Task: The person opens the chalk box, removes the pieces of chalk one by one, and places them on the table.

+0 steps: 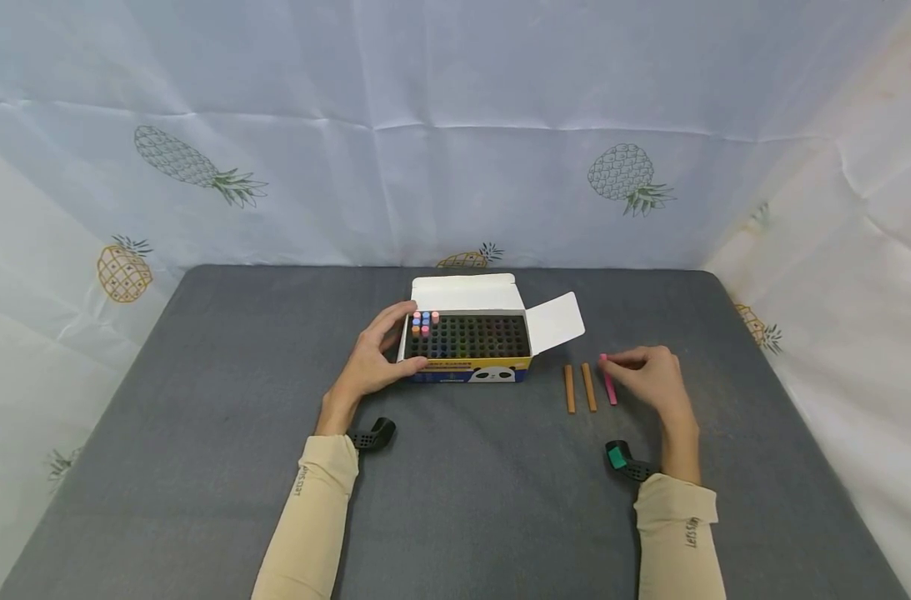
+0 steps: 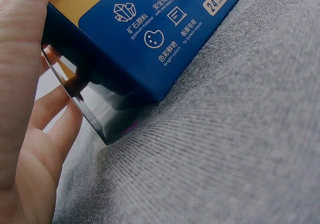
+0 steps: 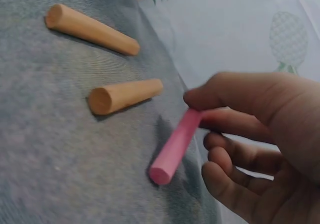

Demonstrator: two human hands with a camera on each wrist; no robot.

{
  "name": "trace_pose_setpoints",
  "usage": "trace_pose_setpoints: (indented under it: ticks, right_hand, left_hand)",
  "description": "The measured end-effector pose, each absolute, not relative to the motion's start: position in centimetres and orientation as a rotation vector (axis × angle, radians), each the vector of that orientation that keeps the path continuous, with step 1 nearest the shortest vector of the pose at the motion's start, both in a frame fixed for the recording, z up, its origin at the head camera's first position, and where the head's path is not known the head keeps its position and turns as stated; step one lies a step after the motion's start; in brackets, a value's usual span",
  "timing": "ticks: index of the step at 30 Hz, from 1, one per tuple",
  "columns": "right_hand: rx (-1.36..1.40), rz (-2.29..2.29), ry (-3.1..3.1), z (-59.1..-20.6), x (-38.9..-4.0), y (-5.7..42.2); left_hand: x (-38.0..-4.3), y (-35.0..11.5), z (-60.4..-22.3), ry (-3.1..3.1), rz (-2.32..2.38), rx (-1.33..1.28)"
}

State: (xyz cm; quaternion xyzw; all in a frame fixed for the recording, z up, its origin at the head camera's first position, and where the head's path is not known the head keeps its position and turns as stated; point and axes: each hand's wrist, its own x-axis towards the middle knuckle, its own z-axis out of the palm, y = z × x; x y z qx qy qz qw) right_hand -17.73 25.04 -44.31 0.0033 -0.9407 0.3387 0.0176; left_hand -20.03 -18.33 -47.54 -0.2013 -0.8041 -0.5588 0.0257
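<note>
The chalk box (image 1: 470, 370), blue and yellow with a panda face, lies with its lid open in the head view. My left hand (image 1: 372, 354) holds its left end, thumb at the front and fingers round the back. In the box's black holder (image 1: 478, 336), several pink, blue and orange chalks (image 1: 425, 322) stand at the left end. My right hand (image 1: 650, 379) pinches the far end of a pink chalk (image 3: 175, 149) between thumb and fingertips; its near end is low over the cloth. Beside it lie two orange-brown chalks (image 1: 569, 388), (image 3: 127, 94) side by side.
A grey cloth covers the table (image 1: 493, 500). The box's white lid (image 1: 466, 293) is folded back and an end flap (image 1: 556, 323) sticks out to the right. Behind the table hangs a white curtain (image 1: 425, 192) with pineapple prints.
</note>
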Motion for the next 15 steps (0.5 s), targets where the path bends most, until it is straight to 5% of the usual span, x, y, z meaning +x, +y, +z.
trace_pose_setpoints:
  ticks: [15]
  right_hand:
    - [-0.096,1.048,-2.962,-44.81,-17.29,24.15]
  left_hand:
    - [-20.14,-18.41,-47.68,-2.483,-1.719,-0.63]
